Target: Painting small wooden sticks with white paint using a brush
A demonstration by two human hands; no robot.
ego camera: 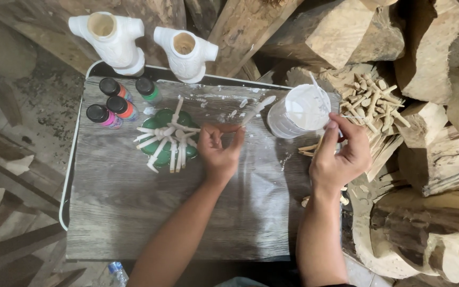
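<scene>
Centrally, the left hand (218,151) pinches a white-coated stick (256,110), grip clamped on its lower end above the worktop (187,212). Just left lies a green lid (168,139) bearing painted sticks (167,142). The right hand (341,154) closes on a brush (319,91) standing in the white cup (298,111). Paint bottles (113,103) and two white torsos (144,45) stand at the far edge; bare pegs (370,101) are heaped at right.

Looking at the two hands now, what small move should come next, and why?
Probably the left hand lays its white-coated stick onto the green dish, where other white pieces already lie. The right hand holds a bare stick by the white paint cup.
</scene>
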